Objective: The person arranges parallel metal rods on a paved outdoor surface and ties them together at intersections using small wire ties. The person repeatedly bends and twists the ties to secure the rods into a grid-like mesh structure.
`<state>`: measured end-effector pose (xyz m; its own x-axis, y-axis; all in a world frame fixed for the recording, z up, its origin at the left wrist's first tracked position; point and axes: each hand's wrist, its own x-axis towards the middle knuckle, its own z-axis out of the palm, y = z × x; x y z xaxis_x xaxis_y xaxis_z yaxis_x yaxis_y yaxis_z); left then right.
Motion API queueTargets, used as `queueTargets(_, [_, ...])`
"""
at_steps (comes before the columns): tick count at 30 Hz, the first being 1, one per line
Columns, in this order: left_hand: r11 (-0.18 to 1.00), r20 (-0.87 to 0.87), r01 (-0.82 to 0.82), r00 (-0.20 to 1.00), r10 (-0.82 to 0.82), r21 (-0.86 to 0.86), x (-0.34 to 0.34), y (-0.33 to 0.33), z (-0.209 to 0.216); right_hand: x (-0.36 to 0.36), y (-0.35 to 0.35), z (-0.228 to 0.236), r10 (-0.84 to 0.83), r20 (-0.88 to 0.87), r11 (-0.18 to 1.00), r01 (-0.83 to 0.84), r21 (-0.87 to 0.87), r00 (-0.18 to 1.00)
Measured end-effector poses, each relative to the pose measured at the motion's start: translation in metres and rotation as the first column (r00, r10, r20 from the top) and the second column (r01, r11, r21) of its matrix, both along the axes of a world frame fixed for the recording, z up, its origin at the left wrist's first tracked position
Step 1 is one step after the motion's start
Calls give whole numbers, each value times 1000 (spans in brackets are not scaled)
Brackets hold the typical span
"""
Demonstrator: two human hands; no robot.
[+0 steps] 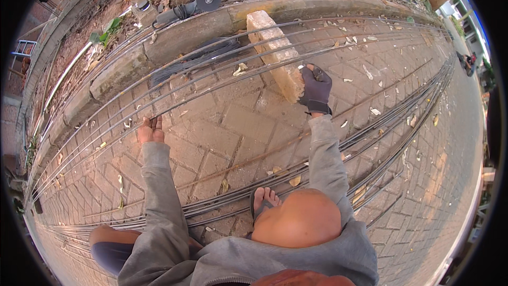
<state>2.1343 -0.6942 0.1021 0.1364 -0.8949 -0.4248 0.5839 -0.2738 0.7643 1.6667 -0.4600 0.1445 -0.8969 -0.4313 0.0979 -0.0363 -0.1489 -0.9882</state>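
Across the pale block, the thin steel rods look stiff yet springy — best held beside it — with the left hand at the nearest, grip unclear, the right hand closed, contents hidden.

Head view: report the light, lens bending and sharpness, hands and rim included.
In the head view, daylight leaves the left hand and gloved right hand readable; toward the head view's rim, the metal rods and kerb curve, with black corners beyond; at the head view's upper right, the background looks washed out, its small details unclear.
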Motion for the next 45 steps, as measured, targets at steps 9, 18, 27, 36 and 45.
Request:
queueTargets(9, [999, -34, -40, 999, 40, 15, -6, -1, -3, 40, 9, -12, 49, -160, 999, -47, 13, 986])
queueTargets(18, [999, -8, -37, 999, 38, 20, 1, -10, -12, -62, 16, -33, -280, -255, 947, 309, 82, 926])
queueTargets(27, [999, -14, -29, 999, 29, -19, 2, -5, -9, -116, 3, -53, -304, -118, 947, 314, 73, 945])
queueTargets(36, [997, -17, -73, 997, 73, -8, 3, -8, -13, -101, -2, -47, -287, -306, 950, 312, 33, 908])
queueTargets(45, [999, 5, -5, 1000, 5, -43, 8, -4, -12, -112, -7, -44, -158, -601, 910, 352, 220, 784])
